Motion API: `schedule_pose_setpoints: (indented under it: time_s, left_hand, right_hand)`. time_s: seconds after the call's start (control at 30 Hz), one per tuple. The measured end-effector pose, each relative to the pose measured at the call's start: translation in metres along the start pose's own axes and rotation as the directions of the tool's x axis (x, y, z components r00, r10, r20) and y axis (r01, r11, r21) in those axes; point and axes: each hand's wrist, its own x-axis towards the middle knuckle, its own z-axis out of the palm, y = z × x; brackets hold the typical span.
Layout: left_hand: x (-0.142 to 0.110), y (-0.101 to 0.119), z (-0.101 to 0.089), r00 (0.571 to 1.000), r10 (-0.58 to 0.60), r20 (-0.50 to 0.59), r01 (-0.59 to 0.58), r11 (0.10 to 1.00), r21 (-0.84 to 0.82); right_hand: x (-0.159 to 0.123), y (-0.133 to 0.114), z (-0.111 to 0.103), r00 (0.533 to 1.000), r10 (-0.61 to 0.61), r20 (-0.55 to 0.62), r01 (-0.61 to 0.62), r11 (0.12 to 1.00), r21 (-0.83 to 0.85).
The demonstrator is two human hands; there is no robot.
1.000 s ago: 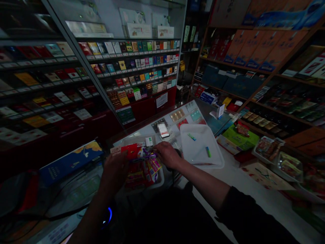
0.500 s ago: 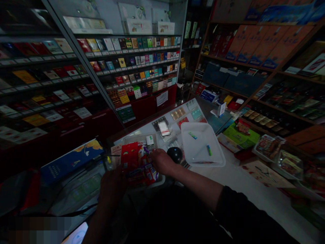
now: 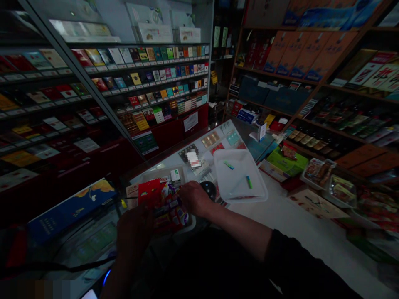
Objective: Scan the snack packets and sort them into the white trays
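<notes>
My right hand [image 3: 195, 200] bends down over the right side of a pale tray [image 3: 190, 224], with its fingers curled in among small purple and red wrapped sweets [image 3: 174, 214]. Whatever lies between those fingertips is hidden. At the tray's left side my left hand [image 3: 134, 226] rests against the near edge of a red packet [image 3: 151, 192]. Deep shadow hides how its fingers are set. A small white box [image 3: 175, 175] lies at the tray's far end.
Right of my hand stand a black round object [image 3: 208, 190] and a white plastic tub [image 3: 263, 193] holding two small green-blue packets. A long blue box [image 3: 71, 209] lies to the left. Cigarette shelves rise behind the glass counter; boxed goods fill the right side.
The whole view has shifted, so the counter and shelves sit farther left. Both hands stay at the tray; the right fingers remain curled over the sweets.
</notes>
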Motion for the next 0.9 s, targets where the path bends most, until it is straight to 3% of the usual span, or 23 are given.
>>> schedule_pose_setpoints:
  time_s: [0.3,0.47,0.73,0.9]
  left_hand:
    - [0.046,0.067,-0.010,0.984,0.146,0.103,-0.149,0.989,0.025]
    - [0.070,0.113,-0.008,0.962,0.263,0.071,-0.263,0.965,-0.020]
    - [0.115,0.177,0.026,0.909,0.410,-0.076,-0.417,0.900,-0.127]
    - [0.142,0.212,0.039,0.868,0.497,0.016,-0.492,0.862,-0.120]
  right_hand:
    - [-0.014,0.019,-0.036,0.991,0.052,-0.124,-0.062,0.995,-0.080]
    - [-0.025,0.041,-0.052,0.972,0.122,-0.202,-0.139,0.988,-0.072]
    - [-0.052,0.082,-0.081,0.913,0.317,-0.256,-0.347,0.935,-0.080]
    - [-0.071,0.115,-0.088,0.858,0.443,-0.260,-0.481,0.870,-0.105]
